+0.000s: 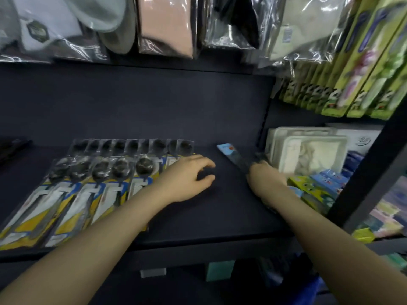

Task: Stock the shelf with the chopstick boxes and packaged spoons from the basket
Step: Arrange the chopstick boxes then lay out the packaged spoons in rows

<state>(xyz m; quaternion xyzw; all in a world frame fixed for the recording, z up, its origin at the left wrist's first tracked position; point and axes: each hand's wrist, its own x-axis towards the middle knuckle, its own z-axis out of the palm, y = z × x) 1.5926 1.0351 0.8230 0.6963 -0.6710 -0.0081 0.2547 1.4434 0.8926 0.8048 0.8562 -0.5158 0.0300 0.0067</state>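
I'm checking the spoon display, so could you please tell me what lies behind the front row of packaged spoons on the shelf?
Behind the front row of packaged spoons lies a second row; only its dark spoon bowls show, the rest being covered. The left hand hides both rows' right ends.

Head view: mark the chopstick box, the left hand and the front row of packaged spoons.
chopstick box [233,156], head view, on its dark middle beyond the fingers.
left hand [187,178], head view, on the back of the hand.
front row of packaged spoons [101,168], head view, on a spoon bowl.
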